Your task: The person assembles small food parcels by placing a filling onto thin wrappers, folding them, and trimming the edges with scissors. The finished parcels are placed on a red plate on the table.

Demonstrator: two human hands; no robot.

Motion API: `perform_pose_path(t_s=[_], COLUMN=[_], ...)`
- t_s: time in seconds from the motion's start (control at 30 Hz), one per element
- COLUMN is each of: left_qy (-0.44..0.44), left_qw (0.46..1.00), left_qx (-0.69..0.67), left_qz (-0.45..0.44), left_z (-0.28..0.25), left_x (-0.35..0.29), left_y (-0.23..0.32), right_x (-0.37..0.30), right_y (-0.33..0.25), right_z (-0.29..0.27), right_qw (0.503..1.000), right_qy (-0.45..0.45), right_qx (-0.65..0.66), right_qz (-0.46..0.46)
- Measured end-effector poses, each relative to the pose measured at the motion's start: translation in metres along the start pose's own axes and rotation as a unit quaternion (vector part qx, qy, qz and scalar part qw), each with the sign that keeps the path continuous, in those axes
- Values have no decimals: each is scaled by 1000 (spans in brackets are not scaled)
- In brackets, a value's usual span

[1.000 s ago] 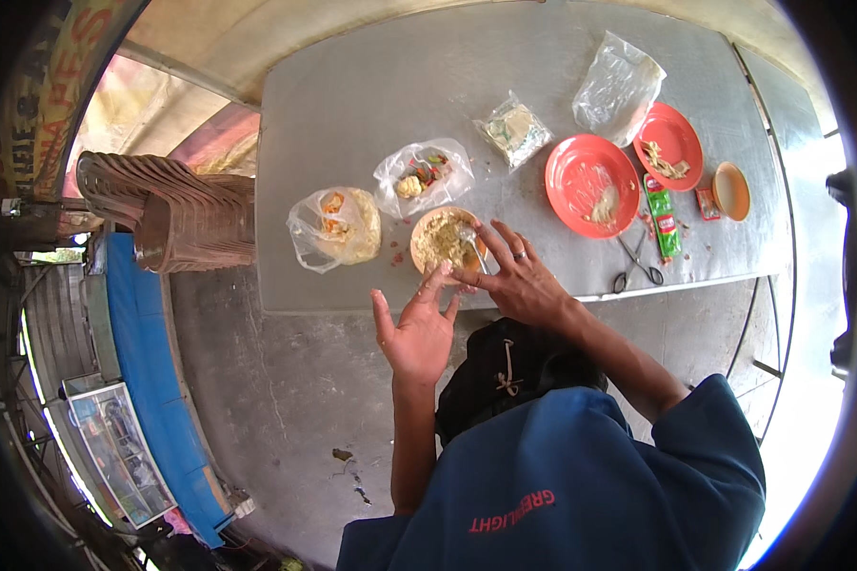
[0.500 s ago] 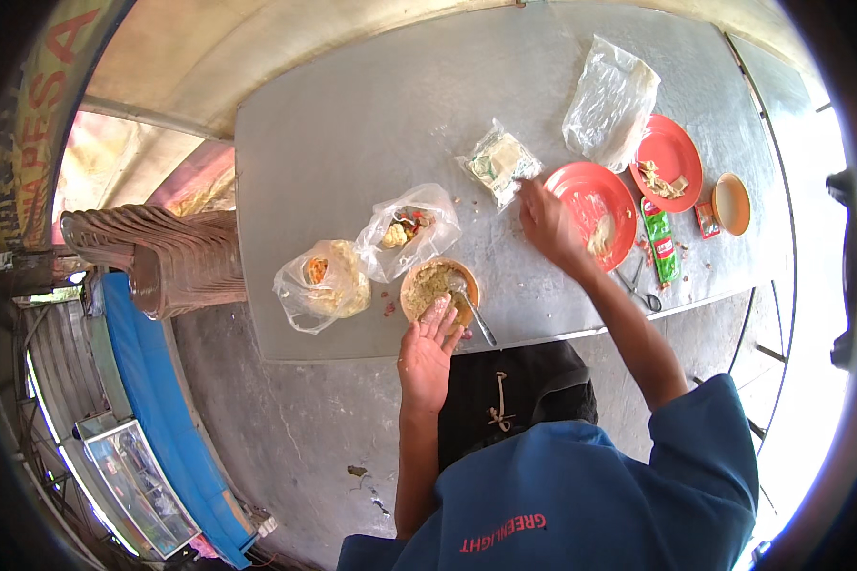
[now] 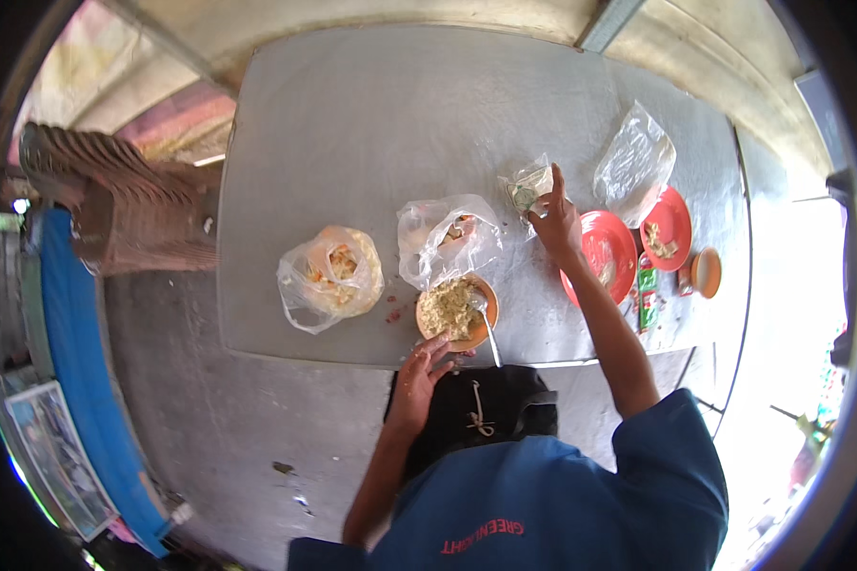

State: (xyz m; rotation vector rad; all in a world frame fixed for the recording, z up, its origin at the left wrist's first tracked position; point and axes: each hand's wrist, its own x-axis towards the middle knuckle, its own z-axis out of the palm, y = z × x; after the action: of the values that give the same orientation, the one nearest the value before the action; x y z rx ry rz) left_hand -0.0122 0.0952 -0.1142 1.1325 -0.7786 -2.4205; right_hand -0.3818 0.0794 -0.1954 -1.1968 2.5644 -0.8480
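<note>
My left hand (image 3: 415,385) is at the table's near edge, fingers stretched toward the near rim of an orange bowl (image 3: 422,333). The fingertips meet the rim in the picture; whether they press on it I cannot tell. A pale, lumpy mash (image 3: 448,309) fills the bowl, and a metal spoon (image 3: 489,335) leans in it, handle toward me. Farther right, my right hand (image 3: 556,226) reaches over the table with index finger extended and thumb apart. It is at the near right side of a clear plastic packet (image 3: 528,190) with pale, flat contents, partly covering it.
Two clear plastic bags of food, one left (image 3: 328,281) and one behind the bowl (image 3: 448,238), stand on the grey table (image 3: 371,114). Rightward are two red plates (image 3: 595,228) (image 3: 674,211), an empty-looking plastic bag (image 3: 635,162), green sachets (image 3: 647,295) and a small orange bowl (image 3: 706,273). Stacked brown chairs (image 3: 152,219) stand left.
The view has shifted. My left hand has drawn back from over the bowl to its near rim, and its palm has turned. My right hand has moved farther in over the plastic packet.
</note>
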Motion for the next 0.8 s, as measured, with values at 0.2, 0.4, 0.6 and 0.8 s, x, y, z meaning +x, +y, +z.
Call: perform_pose_path(t_s=[0.2,0.4,0.6,0.8], left_qy=[-46,-88,-126,-149], left_qw=[999,995,991,987], left_qx=[25,35,5,13], left_qz=[-1,-36,-45,-66], left_z=[-17,-17,-19,-20], left_x=[17,32,50,60], left_y=[11,30,30,34], right_x=[-7,-6,-9,-9], right_y=[-15,-21,-7,-5], right_z=[-3,8,4,1], right_qw=[995,984,992,996], right_qy=[-21,-48,7,11], right_qx=[-98,-168,-123,-69], right_qz=[-8,24,-7,61])
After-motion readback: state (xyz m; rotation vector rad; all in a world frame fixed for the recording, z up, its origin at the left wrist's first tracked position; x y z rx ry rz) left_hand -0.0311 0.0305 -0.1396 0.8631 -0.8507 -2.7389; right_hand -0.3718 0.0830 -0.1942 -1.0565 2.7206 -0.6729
